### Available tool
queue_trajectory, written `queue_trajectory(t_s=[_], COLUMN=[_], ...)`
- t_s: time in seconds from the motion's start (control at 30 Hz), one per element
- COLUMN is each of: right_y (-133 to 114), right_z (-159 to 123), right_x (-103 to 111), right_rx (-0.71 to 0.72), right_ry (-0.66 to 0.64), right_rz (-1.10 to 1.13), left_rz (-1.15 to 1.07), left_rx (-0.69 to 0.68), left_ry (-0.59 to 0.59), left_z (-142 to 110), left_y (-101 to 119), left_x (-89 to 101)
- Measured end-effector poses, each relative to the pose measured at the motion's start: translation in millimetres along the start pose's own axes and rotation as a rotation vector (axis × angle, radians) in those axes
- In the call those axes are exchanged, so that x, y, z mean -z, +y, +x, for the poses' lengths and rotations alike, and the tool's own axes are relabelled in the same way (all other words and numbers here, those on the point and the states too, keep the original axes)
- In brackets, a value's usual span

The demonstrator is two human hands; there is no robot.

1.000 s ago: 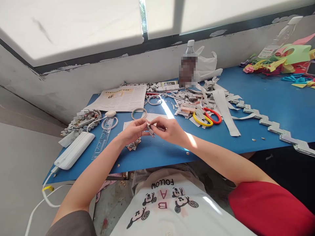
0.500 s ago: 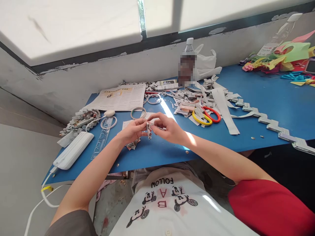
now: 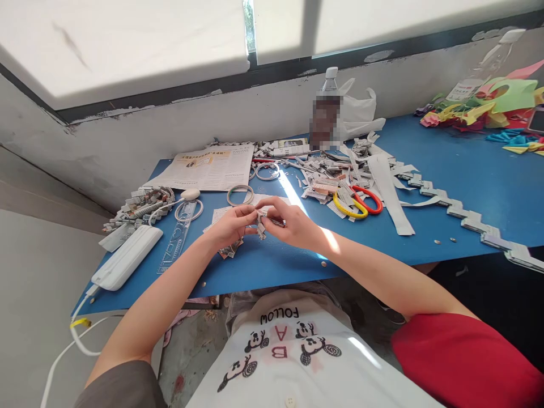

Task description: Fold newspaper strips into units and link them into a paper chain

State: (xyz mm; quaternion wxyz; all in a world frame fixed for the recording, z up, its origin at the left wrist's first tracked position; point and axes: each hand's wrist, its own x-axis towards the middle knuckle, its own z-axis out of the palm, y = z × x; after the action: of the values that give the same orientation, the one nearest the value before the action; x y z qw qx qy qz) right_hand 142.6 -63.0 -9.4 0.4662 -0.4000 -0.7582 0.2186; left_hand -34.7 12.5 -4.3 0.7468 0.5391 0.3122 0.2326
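Between my two hands is a small folded newspaper chain (image 3: 261,228), held over the front part of the blue table. My left hand (image 3: 233,228) pinches its left side with thumb and fingertips. My right hand (image 3: 291,224) is closed on its right side, fingers curled over the top. Where the fingertips meet, the folds are partly hidden. Beneath and beside my left hand lie loose folded paper pieces (image 3: 232,249). Just beyond the hands a roll of tape (image 3: 240,195) lies flat.
Yellow and red scissors (image 3: 369,199) lie right of the hands, before a heap of paper strips (image 3: 323,175). A folded chain (image 3: 471,221) runs off the right edge. At left are a white power strip (image 3: 127,258), a clear ruler (image 3: 175,241) and a coiled paper chain (image 3: 140,209). A bottle (image 3: 326,113) stands behind.
The folded chain has turned slightly between my fingers, its lower end now swung a little to the right. Both hands stay in nearly the same place.
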Motion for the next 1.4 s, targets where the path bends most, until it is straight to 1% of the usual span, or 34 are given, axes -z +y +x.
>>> queue_trajectory(t_s=[0.17, 0.27, 0.37, 0.47, 0.6, 0.73, 0.87, 1.0, 1.13, 1.23, 1.4], right_y=[2.1, 3.6, 4.4, 4.3, 3.3, 1.4, 0.7, 1.9, 0.9, -0.8, 0.2], right_z=[1.2, 2.2, 2.5, 2.5, 3.1, 4.1, 4.4, 4.1, 3.7, 4.0, 4.8], right_x=[0.1, 1.6, 2.4, 1.7, 1.0, 3.0, 4.9, 4.2, 3.7, 4.5, 6.9], right_rx=[0.003, -0.008, -0.01, -0.009, -0.05, -0.111, -0.105, -0.079, -0.067, -0.089, -0.088], right_ry=[0.036, 0.014, -0.003, 0.021, 0.036, 0.021, 0.058, 0.067, 0.05, 0.038, 0.012], right_rz=[-0.001, 0.002, -0.009, -0.033, -0.034, 0.009, 0.051, 0.047, 0.044, 0.037, 0.039], left_rz=[-0.008, 0.011, 0.05, 0.069, 0.082, 0.092, 0.075, 0.105, 0.185, 0.234, 0.364], left_rx=[-0.055, -0.099, -0.115, -0.123, -0.141, -0.175, -0.211, -0.231, -0.25, -0.315, -0.457], left_ry=[0.062, 0.107, 0.112, 0.106, 0.13, 0.195, 0.265, 0.265, 0.261, 0.263, 0.318], left_z=[-1.7, -1.7, -1.3, -1.6, -3.0, -3.3, -3.3, -3.9, -4.6, -5.5, -8.5], left_y=[1.6, 1.1, -1.2, -3.7, -3.8, -1.4, 0.0, -0.5, -1.2, -1.1, -2.5], left_x=[-3.0, -3.4, -3.3, -3.9, -6.1, -8.5, -10.3, -10.2, -8.3, -7.6, -9.6])
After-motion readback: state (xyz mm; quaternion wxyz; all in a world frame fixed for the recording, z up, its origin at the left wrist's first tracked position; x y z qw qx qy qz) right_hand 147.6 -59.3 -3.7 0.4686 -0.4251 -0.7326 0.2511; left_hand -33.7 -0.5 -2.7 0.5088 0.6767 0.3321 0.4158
